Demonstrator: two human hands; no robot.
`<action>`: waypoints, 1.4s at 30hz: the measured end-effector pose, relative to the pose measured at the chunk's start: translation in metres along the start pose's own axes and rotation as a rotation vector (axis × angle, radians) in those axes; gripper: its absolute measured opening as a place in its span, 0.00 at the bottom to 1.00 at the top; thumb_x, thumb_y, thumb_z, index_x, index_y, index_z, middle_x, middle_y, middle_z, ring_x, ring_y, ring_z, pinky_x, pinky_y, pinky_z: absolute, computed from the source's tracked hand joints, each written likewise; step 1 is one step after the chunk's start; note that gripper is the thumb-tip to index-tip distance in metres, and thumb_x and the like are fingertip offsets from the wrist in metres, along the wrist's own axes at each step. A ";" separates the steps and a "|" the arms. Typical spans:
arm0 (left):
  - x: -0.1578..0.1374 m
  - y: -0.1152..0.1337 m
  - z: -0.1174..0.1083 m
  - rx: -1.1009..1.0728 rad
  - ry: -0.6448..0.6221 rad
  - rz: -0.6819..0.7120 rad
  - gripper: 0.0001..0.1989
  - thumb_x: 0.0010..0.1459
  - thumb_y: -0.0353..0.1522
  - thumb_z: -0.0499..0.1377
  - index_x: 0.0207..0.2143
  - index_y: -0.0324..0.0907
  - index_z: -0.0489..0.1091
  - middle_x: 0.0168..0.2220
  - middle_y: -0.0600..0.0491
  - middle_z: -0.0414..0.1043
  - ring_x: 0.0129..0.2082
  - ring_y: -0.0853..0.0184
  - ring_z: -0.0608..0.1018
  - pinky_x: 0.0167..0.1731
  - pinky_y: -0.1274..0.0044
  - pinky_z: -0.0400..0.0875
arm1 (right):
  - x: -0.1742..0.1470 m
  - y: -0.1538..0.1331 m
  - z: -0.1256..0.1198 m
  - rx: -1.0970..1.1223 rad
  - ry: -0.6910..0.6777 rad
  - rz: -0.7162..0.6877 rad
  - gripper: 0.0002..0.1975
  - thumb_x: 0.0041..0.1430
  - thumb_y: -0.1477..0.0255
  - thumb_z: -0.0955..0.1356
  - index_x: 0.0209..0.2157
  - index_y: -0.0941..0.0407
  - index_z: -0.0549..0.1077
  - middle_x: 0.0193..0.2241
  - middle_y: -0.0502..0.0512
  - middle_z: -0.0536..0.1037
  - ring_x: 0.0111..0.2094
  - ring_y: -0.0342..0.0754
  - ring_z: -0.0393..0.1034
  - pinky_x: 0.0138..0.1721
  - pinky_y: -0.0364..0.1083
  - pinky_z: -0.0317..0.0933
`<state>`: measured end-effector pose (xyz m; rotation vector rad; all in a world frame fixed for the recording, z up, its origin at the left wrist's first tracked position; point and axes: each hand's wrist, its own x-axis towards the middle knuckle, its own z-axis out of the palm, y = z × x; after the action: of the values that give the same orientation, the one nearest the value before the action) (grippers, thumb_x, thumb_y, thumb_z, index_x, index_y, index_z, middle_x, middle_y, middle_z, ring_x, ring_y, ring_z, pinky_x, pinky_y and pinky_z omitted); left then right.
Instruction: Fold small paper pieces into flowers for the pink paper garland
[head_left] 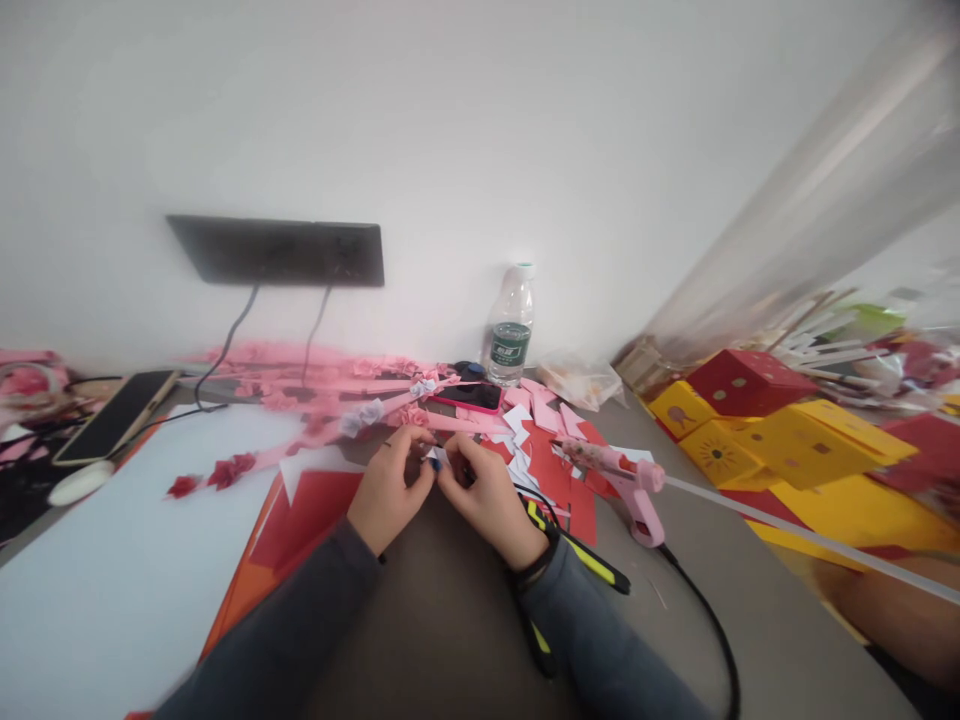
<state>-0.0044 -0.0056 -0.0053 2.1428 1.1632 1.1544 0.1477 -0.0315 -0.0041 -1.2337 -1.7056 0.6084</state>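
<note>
My left hand [391,490] and my right hand [489,500] meet over the table. Between their pinched fingertips is a small piece of white paper [440,455], mostly covered by the fingers. A small dark blue spot shows beside it, too small to name. Just past the hands lie pink paper strips with paper flowers [414,416] on them. White and pink paper cutouts [519,465] are scattered by my right hand, over red paper [541,455]. Partly under my right wrist rests a yellow and black handled tool [592,562], its working end hidden.
A pink glue gun [637,500] with a black cord and long glue stick lies at right. Behind stand a water bottle [511,335] and a phone [476,395]. Yellow boxes [787,440] and another person's arm [892,610] are far right; white sheets [112,560] left.
</note>
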 end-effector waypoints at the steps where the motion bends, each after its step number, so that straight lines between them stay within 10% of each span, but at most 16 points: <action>1: 0.001 0.000 -0.001 -0.009 0.002 -0.005 0.10 0.55 0.25 0.54 0.40 0.43 0.66 0.38 0.51 0.75 0.37 0.65 0.78 0.37 0.75 0.74 | 0.000 0.000 0.000 0.010 0.008 0.002 0.05 0.55 0.76 0.64 0.28 0.54 0.62 0.19 0.43 0.61 0.20 0.41 0.56 0.23 0.41 0.50; 27: 0.000 0.000 -0.007 -0.052 0.077 0.089 0.08 0.53 0.22 0.55 0.31 0.43 0.66 0.38 0.51 0.78 0.41 0.64 0.78 0.42 0.72 0.71 | -0.002 -0.001 -0.004 0.104 -0.125 -0.059 0.04 0.60 0.75 0.64 0.31 0.55 0.63 0.23 0.46 0.64 0.24 0.42 0.58 0.26 0.41 0.53; 35: 0.000 0.000 -0.012 -0.560 -0.015 -0.102 0.11 0.64 0.33 0.52 0.46 0.40 0.69 0.44 0.45 0.74 0.44 0.61 0.77 0.43 0.70 0.74 | 0.002 0.005 -0.004 0.285 0.081 0.016 0.07 0.64 0.68 0.63 0.38 0.56 0.71 0.27 0.51 0.73 0.25 0.44 0.66 0.26 0.42 0.59; 42: 0.005 0.003 -0.007 -0.862 -0.241 -0.449 0.22 0.53 0.48 0.64 0.33 0.35 0.74 0.28 0.49 0.74 0.27 0.68 0.76 0.26 0.78 0.73 | 0.003 0.006 -0.007 0.310 0.098 -0.033 0.09 0.64 0.69 0.64 0.37 0.55 0.76 0.33 0.55 0.80 0.34 0.48 0.74 0.33 0.44 0.66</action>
<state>-0.0072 -0.0035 0.0029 1.2404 0.7667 0.9152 0.1561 -0.0271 -0.0043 -0.9969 -1.4824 0.7493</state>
